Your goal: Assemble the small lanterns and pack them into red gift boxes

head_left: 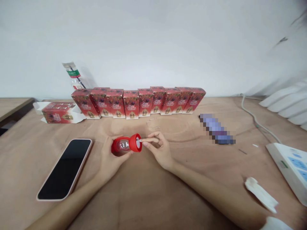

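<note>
My left hand [109, 158] is wrapped round a small red lantern ornament [124, 144] with a clear, bulging middle. The lantern lies on its side in the air above the table, its round red base with a pale disc turned to the right. At that disc is my right hand [159, 150], its index finger and thumb brought together with the fingertips against or just beside it. Whatever the right fingers pinch, if anything, is too small to make out. Part of the lantern's red left end is hidden by my left hand.
Several red printed Christmas boxes [131, 105] stand in a row by the wall, with an opened box [59, 112] lying at their left. A phone [66, 169] lies at left. Rightward are a blurred-out item [217, 129], a white crumpled piece [261, 194] and a power strip [285, 169].
</note>
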Motion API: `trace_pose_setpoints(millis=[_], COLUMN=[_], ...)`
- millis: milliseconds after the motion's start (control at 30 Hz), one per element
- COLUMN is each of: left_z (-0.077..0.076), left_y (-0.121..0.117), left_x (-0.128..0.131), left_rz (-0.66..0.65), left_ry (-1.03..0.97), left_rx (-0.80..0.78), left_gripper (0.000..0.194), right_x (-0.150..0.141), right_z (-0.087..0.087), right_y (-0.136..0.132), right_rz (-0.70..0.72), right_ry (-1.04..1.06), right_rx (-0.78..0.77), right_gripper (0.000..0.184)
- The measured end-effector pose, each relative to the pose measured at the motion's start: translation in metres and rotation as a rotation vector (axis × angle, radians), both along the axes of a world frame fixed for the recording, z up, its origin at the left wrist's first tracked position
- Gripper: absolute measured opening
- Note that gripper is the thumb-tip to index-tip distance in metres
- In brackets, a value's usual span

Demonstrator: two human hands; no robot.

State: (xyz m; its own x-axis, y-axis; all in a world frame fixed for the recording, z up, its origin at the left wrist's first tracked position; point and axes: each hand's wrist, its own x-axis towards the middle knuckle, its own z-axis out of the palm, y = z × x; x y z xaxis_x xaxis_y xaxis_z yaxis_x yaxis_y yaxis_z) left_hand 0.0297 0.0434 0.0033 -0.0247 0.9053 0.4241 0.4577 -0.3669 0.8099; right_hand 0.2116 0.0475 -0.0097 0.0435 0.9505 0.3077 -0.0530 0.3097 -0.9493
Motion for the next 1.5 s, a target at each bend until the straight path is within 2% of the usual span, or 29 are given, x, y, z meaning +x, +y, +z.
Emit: trace_pose_setpoints(millis=[100,267,700,933,1500], left_z=[0.0025,0.0031,-0.0047,-0.0039,-0.0052], left_y=[0.0006,-0.0001,0.0004,-0.0009,-0.0032], left_x=[0.0008,0.0003,-0.0024,-0.0028,-0.0043], left_rz=[-0.022,-0.044,-0.035,-0.034,0.012], left_ry=[0.004,0.022,0.118,0.135,0.252], left_rx=[0.016,0.039,0.126,0.082,0.223], left_gripper=[0.040,0.042,0.041,0.042,0.039], right_x=[0.0011,0.0011,0.0036,0.0036,0.0035], right_z=[0.0010,0.0001,0.0013,-0.0003,-0.0042], right_y=[0.0053,0.0082,0.0087,0.0089,0.0053], right_rz=[0.087,0.093,0.093,0.087,0.038], right_ry=[0.152,0.215,0.145,0.111,-0.048], right_rx=[-0.133,-0.176,-0.138,-0.112,-0.067], right_gripper=[0.032,0.035,0.031,0.029,0.017])
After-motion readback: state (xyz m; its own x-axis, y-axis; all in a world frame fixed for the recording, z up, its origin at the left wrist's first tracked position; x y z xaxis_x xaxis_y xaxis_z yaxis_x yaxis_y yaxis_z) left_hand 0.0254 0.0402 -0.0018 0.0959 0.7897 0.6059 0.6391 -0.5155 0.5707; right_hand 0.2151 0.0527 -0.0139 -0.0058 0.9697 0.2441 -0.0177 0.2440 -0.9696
